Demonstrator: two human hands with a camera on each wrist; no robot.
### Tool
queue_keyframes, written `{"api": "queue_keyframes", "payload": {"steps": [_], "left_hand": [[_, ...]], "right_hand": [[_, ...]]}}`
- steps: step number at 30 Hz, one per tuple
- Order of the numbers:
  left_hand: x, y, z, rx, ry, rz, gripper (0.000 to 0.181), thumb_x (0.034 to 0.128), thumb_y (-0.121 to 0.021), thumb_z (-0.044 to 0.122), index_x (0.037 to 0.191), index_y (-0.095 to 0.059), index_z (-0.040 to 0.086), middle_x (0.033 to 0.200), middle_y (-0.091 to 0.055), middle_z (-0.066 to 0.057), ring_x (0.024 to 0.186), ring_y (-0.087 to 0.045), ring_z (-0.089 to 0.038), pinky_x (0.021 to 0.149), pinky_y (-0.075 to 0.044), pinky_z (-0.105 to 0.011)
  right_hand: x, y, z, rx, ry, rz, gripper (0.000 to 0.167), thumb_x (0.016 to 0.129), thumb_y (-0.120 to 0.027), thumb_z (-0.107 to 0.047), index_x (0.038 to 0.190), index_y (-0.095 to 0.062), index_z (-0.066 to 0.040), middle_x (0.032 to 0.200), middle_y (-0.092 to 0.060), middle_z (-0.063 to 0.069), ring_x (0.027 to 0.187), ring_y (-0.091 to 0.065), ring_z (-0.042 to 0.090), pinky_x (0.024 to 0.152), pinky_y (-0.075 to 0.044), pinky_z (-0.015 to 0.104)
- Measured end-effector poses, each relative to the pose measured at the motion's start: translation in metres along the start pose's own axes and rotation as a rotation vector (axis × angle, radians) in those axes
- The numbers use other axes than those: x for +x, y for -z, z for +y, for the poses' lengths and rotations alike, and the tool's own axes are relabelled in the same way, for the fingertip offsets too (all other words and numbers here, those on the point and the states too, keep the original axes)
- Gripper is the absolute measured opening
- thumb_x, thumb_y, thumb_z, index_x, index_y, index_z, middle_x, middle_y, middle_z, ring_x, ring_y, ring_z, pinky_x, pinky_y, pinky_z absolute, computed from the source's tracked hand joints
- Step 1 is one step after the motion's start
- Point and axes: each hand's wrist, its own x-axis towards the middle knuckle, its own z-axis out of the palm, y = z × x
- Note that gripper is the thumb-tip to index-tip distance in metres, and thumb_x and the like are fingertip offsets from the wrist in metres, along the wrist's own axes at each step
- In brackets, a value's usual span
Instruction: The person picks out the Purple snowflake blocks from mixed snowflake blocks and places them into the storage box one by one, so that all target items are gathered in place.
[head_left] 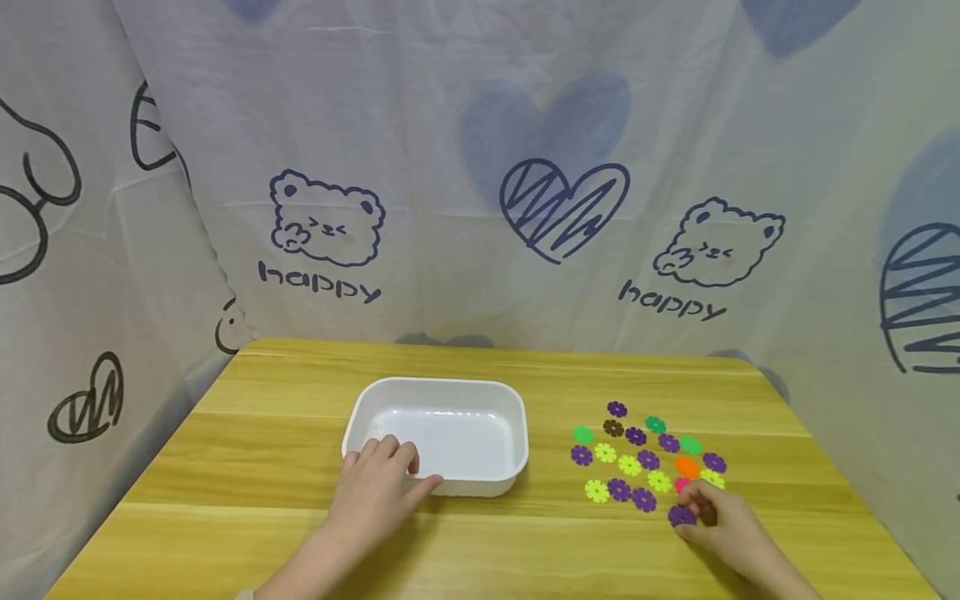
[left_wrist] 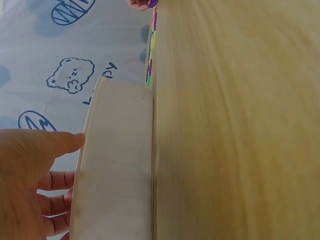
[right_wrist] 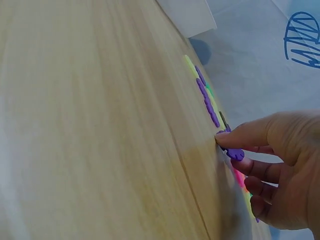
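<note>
My left hand lies over the near-left rim of a white container, its fingers bent inside. In the left wrist view, the thumb of this hand touches the edge of the container. My right hand pinches a purple notched disc between thumb and fingers at the near-right edge of the scattered discs. The right wrist view shows the hand with the purple disc tilted, close above the tabletop.
Flat notched discs in purple, yellow, green, brown, orange and pink lie right of the container on the wooden table. A printed curtain hangs behind the table and along its sides.
</note>
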Motion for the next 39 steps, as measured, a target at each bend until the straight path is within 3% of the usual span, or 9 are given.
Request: {"api": "queue_keyframes", "payload": {"steps": [7, 17, 28, 39], "left_hand": [[0.001, 0.001, 0.000, -0.006, 0.007, -0.020, 0.034, 0.0816, -0.072, 0.050, 0.077, -0.054, 0.021, 0.074, -0.044, 0.007, 0.073, -0.042, -0.013, 0.069, -0.029, -0.030], [0.001, 0.002, 0.000, -0.017, 0.019, -0.038, 0.033, 0.0820, -0.071, 0.049, 0.077, -0.054, 0.021, 0.075, -0.045, 0.007, 0.074, -0.044, -0.013, 0.069, -0.030, -0.030], [0.000, 0.004, 0.000, 0.010, 0.006, -0.025, 0.033, 0.0818, -0.071, 0.050, 0.078, -0.055, 0.021, 0.075, -0.045, 0.007, 0.074, -0.044, -0.014, 0.070, -0.031, -0.032], [-0.003, 0.002, -0.002, 0.087, -0.030, 0.047, 0.038, 0.0802, -0.071, 0.053, 0.075, -0.051, 0.020, 0.074, -0.043, 0.006, 0.073, -0.043, -0.015, 0.070, -0.032, -0.033]], "right_hand": [[0.002, 0.005, 0.001, 0.078, -0.069, -0.020, 0.022, 0.083, -0.072, -0.008, 0.103, -0.062, -0.003, 0.091, -0.062, 0.005, 0.077, -0.051, 0.006, 0.069, -0.046, 0.021], [0.014, 0.019, -0.001, 0.280, -0.055, -0.068, 0.027, 0.089, -0.067, -0.010, 0.108, -0.059, 0.008, 0.088, -0.062, 0.003, 0.075, -0.056, 0.004, 0.068, -0.050, 0.023], [0.040, 0.026, -0.054, 0.381, -0.059, -0.059, 0.034, 0.089, -0.069, -0.021, 0.111, -0.057, 0.001, 0.094, -0.062, 0.002, 0.087, -0.061, 0.017, 0.073, -0.052, 0.030], [0.077, 0.011, -0.119, 0.403, 0.042, -0.123, 0.031, 0.091, -0.068, -0.030, 0.109, -0.059, -0.006, 0.097, -0.062, 0.005, 0.086, -0.057, 0.017, 0.074, -0.048, 0.030]]}}
